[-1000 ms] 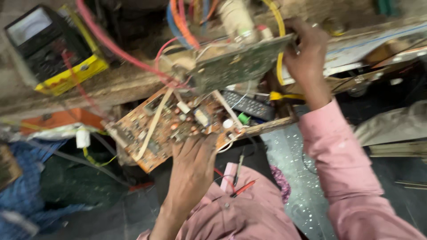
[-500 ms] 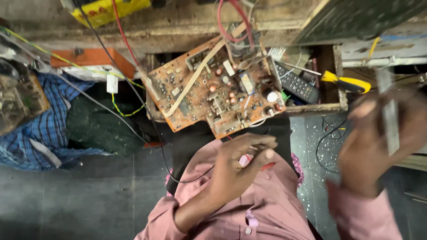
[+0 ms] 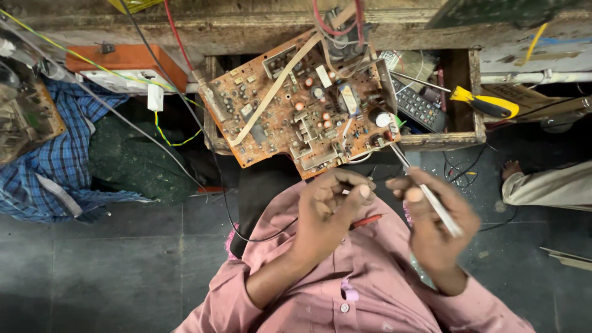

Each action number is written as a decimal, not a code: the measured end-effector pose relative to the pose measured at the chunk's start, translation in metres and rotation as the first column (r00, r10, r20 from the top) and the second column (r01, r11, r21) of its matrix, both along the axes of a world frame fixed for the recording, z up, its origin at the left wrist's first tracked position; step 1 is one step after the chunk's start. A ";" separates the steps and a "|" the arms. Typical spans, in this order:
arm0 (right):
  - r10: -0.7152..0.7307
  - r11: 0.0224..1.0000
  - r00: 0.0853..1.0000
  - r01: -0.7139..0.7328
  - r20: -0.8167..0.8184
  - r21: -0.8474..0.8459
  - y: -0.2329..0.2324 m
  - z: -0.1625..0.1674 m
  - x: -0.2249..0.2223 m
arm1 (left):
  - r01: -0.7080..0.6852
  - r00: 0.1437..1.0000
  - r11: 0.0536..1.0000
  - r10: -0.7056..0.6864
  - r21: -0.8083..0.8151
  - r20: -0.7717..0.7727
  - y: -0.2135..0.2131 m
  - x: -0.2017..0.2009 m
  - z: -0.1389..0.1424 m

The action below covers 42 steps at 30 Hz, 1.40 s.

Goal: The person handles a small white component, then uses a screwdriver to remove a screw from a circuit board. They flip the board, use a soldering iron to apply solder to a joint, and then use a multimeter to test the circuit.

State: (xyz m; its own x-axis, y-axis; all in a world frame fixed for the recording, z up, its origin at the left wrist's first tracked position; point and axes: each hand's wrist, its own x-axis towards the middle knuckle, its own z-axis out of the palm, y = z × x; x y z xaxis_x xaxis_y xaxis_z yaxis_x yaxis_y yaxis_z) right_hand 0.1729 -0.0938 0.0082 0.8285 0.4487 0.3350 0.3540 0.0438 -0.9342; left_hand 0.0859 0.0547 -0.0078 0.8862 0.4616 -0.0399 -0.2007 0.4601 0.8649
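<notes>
Thin metal tweezers (image 3: 425, 188), slanted, tip near circuit board edge. Brown circuit board (image 3: 296, 108), component side up, tilted across an open wooden drawer.

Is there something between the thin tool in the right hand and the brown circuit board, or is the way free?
Nothing visible blocks it. The right hand holds the thin tool, whose tip points at the near edge of the circuit board. The left hand sits beside it, below the board, not across the tool's line.
</notes>
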 end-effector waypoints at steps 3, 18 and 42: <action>0.074 0.996 0.996 -0.072 -0.048 0.047 -0.014 0.006 0.012 | -0.014 0.999 0.999 0.015 -0.047 0.028 0.006 0.003 -0.007; 0.054 0.998 0.947 -0.039 -0.318 0.055 -0.010 0.015 0.015 | 0.032 0.999 0.999 -0.032 0.007 0.014 0.004 0.002 -0.005; 0.016 0.999 0.931 0.003 -0.364 0.053 -0.012 0.016 0.020 | 0.100 0.993 0.991 -0.095 -0.084 0.070 0.003 0.004 -0.007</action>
State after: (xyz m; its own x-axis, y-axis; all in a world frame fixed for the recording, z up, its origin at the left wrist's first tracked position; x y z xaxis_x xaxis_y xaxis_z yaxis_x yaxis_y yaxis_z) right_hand 0.1925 -0.1063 0.0241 0.8950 0.4447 0.0336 -0.0106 0.0966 -0.9953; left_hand 0.0899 0.0579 -0.0143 0.9288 0.3702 -0.0163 -0.2064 0.5534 0.8070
